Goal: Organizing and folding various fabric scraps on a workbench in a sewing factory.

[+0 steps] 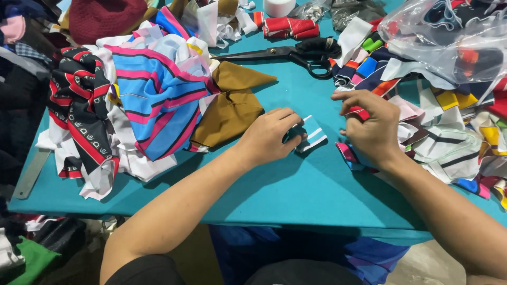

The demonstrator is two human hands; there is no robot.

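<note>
Teal covers the bench (pixel 296 190), which fills the middle of the frame from the lower left to the right edge. On its upper left lies a big heap of cloth (pixel 121 105): striped blue and pink pieces, a black and red printed piece, white scraps beneath. A brown cloth (pixel 232 105) spreads out from that heap toward the centre. Along the right side runs a second pile of scraps (pixel 449 121) in many colours, and a clear plastic bag (pixel 449 37) sits over it in the upper right corner. Black scissors (pixel 296 54) lie at the top centre, blades pointing left, with folded red strips (pixel 290 26) just above them.

Both forearms come up from the bottom edge. The left hand (pixel 269 138), at the centre of the frame, is curled and pinches the near edge of a small teal-and-white striped patch (pixel 311 134), which lies on the bench just right of the fingers. The right hand (pixel 369 126) is a little apart from the left, at centre right, its fingers bent and closed on a small red scrap (pixel 358 112) at the edge of the right-hand pile. A pink and blue strip (pixel 348 153) lies on the bench under that wrist.
</note>
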